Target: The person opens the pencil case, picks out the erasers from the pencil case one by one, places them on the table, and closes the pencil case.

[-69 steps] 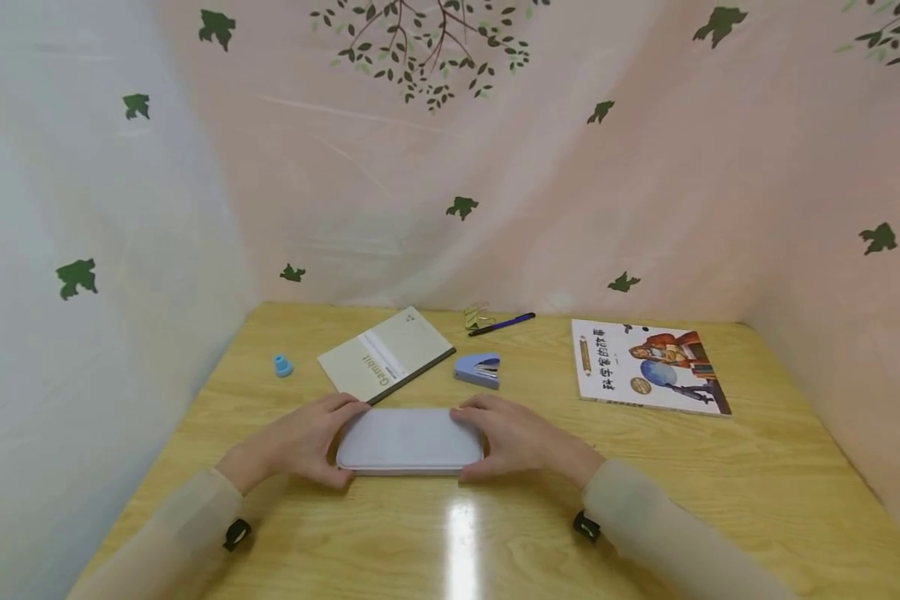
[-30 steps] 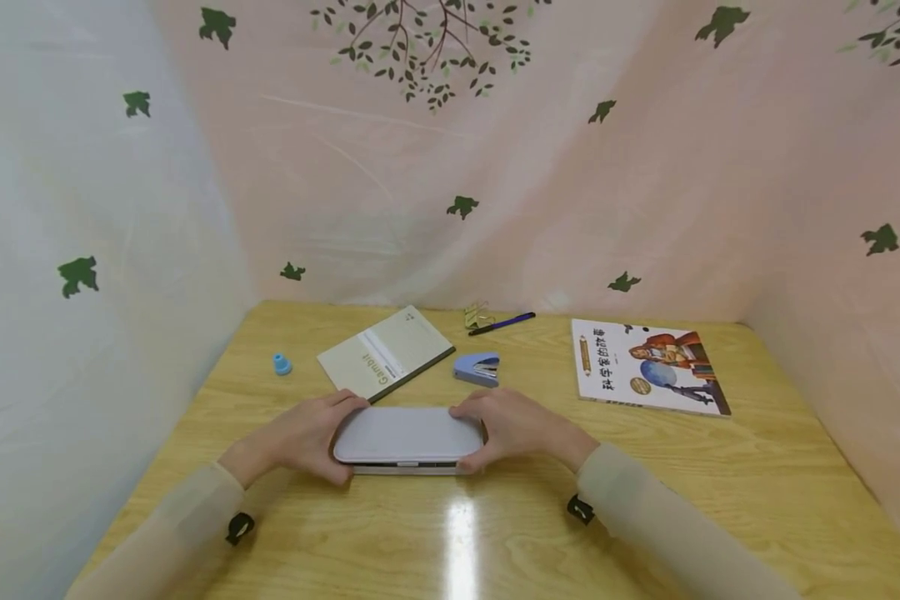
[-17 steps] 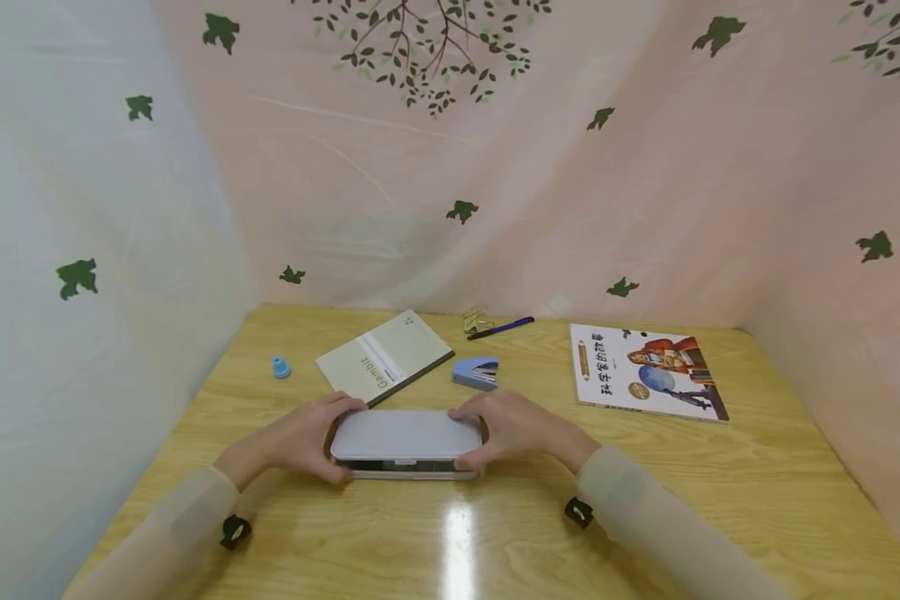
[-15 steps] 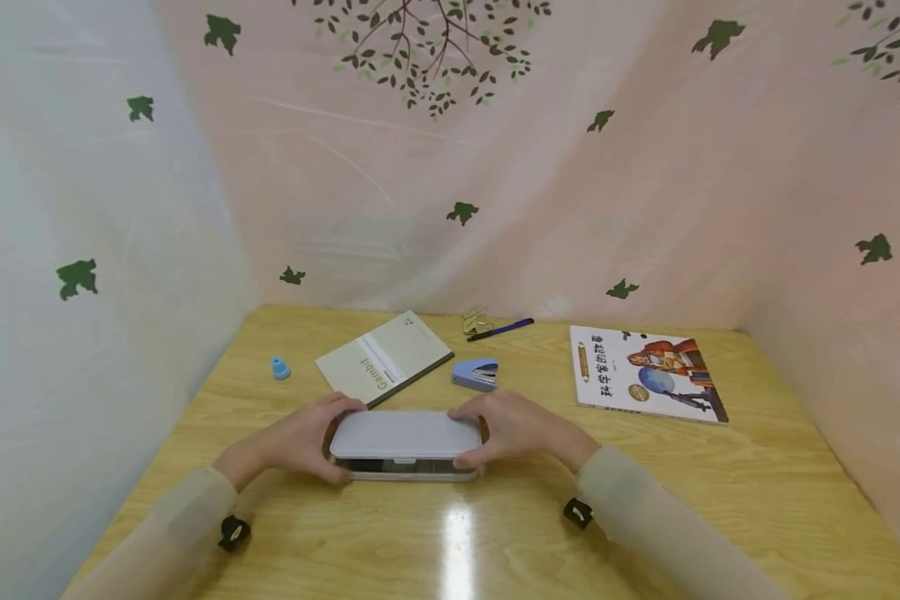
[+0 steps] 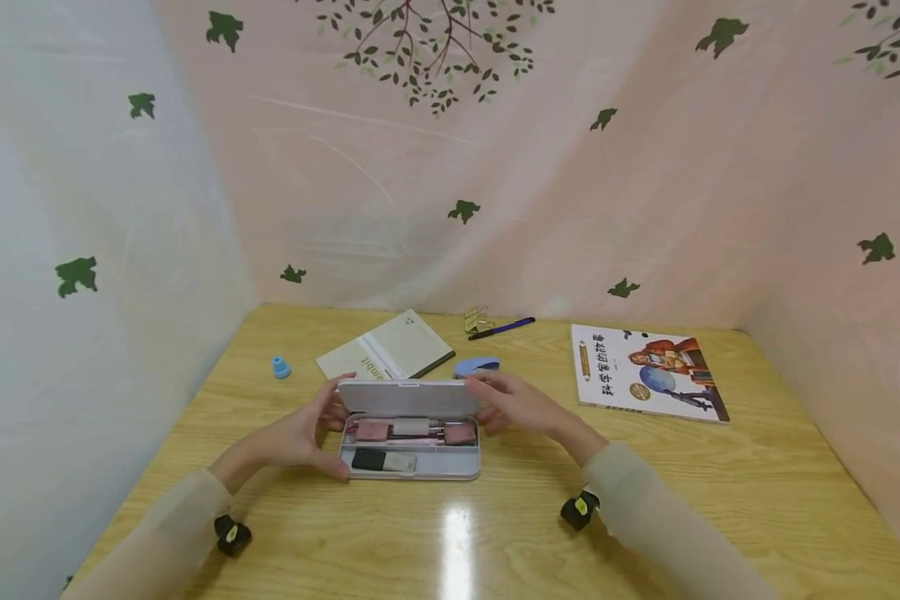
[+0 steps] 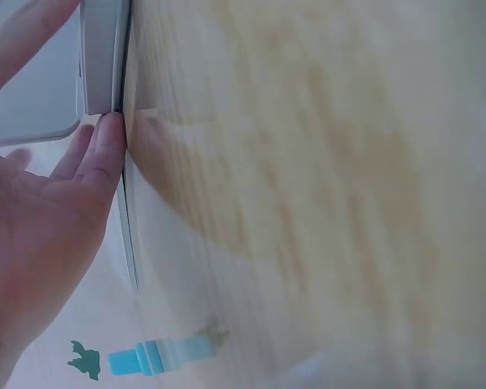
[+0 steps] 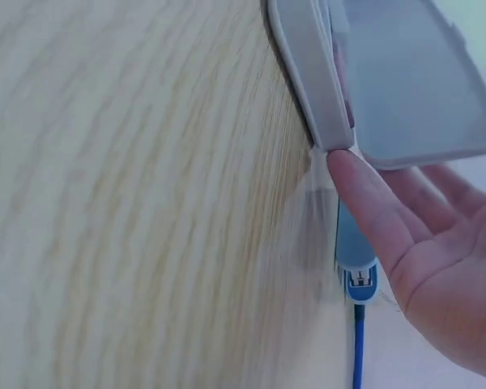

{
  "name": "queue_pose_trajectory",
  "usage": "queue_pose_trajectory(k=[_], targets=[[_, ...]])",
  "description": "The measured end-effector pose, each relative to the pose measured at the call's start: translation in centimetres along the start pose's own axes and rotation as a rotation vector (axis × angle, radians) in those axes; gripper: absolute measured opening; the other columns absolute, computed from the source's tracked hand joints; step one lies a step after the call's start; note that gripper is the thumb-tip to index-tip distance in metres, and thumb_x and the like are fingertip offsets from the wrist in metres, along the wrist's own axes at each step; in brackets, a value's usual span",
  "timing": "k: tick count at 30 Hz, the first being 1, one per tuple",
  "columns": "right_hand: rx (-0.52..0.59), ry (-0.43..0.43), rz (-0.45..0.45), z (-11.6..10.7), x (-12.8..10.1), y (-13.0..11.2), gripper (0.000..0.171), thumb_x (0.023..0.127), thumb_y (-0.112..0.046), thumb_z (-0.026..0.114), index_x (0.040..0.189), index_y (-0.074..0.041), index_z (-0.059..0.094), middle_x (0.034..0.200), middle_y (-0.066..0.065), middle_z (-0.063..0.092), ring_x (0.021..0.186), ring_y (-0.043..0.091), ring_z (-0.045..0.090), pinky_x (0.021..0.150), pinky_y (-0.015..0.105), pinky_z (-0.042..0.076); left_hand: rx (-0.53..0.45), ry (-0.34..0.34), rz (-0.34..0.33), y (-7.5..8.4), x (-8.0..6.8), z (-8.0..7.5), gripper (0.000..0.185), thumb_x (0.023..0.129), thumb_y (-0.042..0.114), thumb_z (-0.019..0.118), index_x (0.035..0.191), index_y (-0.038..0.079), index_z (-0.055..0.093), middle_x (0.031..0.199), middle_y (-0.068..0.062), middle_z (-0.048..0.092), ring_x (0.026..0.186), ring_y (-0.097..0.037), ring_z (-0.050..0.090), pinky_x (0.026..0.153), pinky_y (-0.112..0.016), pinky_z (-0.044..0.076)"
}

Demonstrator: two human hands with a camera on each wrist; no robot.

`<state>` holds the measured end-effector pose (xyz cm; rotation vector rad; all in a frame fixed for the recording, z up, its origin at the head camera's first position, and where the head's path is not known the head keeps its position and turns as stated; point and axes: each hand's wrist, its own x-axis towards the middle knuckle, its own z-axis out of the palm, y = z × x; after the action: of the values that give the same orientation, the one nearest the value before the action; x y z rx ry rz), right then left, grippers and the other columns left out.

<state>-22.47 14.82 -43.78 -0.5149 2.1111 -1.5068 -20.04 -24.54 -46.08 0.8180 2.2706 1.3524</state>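
A grey pencil case (image 5: 411,467) lies open near the table's front, its lid (image 5: 408,397) standing up at the far side. Inside lie pink items and a black one. My left hand (image 5: 296,433) is at the case's left end, thumb on the front corner, straight fingers against the lid. My right hand (image 5: 513,404) touches the lid's right end with straight fingers. In the left wrist view the thumb (image 6: 105,150) meets the case's (image 6: 101,57) corner. The right wrist view has the thumb (image 7: 364,203) under the case (image 7: 312,73) and the lid (image 7: 413,81) raised.
Behind the case lie a beige notebook (image 5: 386,354), a blue stapler (image 5: 476,365), a blue pen (image 5: 502,327) and gold binder clips (image 5: 477,319). A picture book (image 5: 645,372) lies to the right, a small blue cap (image 5: 281,367) to the left. Curtain walls enclose the table (image 5: 757,467).
The case was closed, then cracked open at the front; now the lid has swung up and back, showing the contents. Both hands moved with the lid toward the far side.
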Motion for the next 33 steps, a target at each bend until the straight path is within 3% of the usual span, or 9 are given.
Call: queue_pose_trajectory(k=[2,6,14,18,25,33], targets=[[0.079,0.026,0.020,0.0,0.0,-0.1,0.060,0.106,-0.049,0.047,0.149,-0.007,0.046,0.138,0.023,0.055,0.104,0.035,0.068,0.085,0.048,0.060,-0.016,0.016,0.000,-0.1,-0.2,0.0,0.130,0.073,0.015,0.094,0.161,0.023,-0.002,0.145,-0.018,0.038,0.127,-0.035,0.048,0.109,-0.036,0.045],[0.251,0.070,0.066,0.2,0.1,0.1,0.061,0.106,-0.049,0.048,0.146,-0.003,0.045,0.140,0.023,0.053,0.106,0.037,0.068,0.088,0.049,0.059,-0.054,0.033,0.010,-0.2,-0.7,0.0,0.131,0.074,0.011,0.092,0.159,0.026,-0.007,0.151,-0.021,0.032,0.129,-0.037,0.046,0.109,-0.033,0.044],[0.551,0.121,0.221,0.4,0.4,1.4,0.055,0.106,-0.037,0.054,0.145,0.001,0.043,0.139,0.026,0.055,0.107,0.032,0.068,0.094,0.046,0.056,-0.022,0.055,0.028,-0.1,-0.6,0.1,0.132,0.077,0.012,0.090,0.160,0.030,-0.010,0.150,-0.022,0.033,0.128,-0.037,0.049,0.108,-0.047,0.044],[0.527,0.101,0.257,0.2,0.1,1.8,0.052,0.106,-0.035,0.055,0.141,0.003,0.045,0.130,0.025,0.062,0.106,0.031,0.068,0.093,0.047,0.057,0.002,0.050,0.015,0.0,-0.5,0.1,0.133,0.076,0.015,0.092,0.161,0.032,-0.009,0.149,-0.021,0.036,0.128,-0.036,0.050,0.109,-0.048,0.043],[0.425,0.104,0.291,0.1,-0.3,2.2,0.036,0.103,-0.034,0.060,0.122,-0.003,0.058,0.105,0.014,0.071,0.088,0.027,0.071,0.081,0.045,0.061,0.043,0.030,-0.004,0.0,-0.4,0.2,0.137,0.075,0.019,0.093,0.161,0.031,-0.012,0.148,-0.019,0.038,0.127,-0.033,0.050,0.111,-0.049,0.042],[0.409,0.111,0.298,-0.1,-0.1,2.1,0.038,0.103,-0.034,0.062,0.123,-0.003,0.057,0.105,0.015,0.071,0.088,0.028,0.072,0.081,0.046,0.061,0.094,0.049,-0.025,0.1,-0.2,0.5,0.143,0.072,0.024,0.095,0.161,0.027,-0.017,0.151,-0.018,0.035,0.125,-0.029,0.052,0.110,-0.047,0.043]])
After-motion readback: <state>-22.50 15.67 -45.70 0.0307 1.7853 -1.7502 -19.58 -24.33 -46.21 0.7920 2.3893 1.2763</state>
